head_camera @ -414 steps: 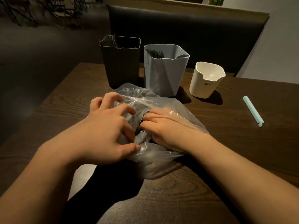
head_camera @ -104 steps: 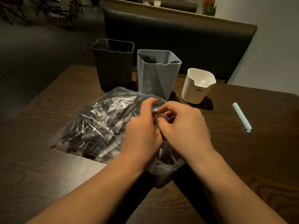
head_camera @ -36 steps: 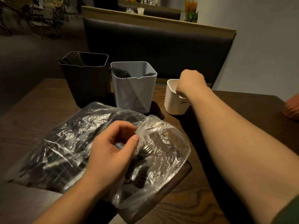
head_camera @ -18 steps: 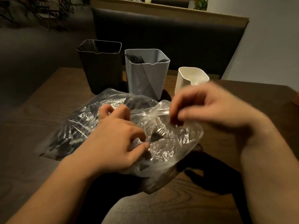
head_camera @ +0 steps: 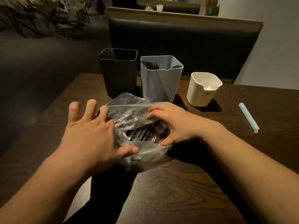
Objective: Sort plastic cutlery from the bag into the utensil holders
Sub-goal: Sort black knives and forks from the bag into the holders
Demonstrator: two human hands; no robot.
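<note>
A clear plastic bag [head_camera: 129,113] of black cutlery [head_camera: 144,132] lies on the table in front of three holders: a black one [head_camera: 118,76], a grey one [head_camera: 160,83] with black forks showing at its rim, and a small white one [head_camera: 202,92]. My left hand [head_camera: 90,131] lies on the bag's left side, fingers spread and straight, thumb pressing the near edge. My right hand [head_camera: 176,123] grips the bag's mouth from the right, fingers over the far rim and thumb on the near rim. The mouth gapes between both hands.
A pale blue-green bag clip [head_camera: 248,116] lies on the dark wooden table [head_camera: 178,191] at the right. A dark padded bench back [head_camera: 186,44] stands behind the holders. The table's left edge is close to the black holder.
My right hand has come back from the white holder and dropped onto the bag's mouth. My left hand has uncurled and spread its fingers. The bag's mouth is stretched wider.
</note>
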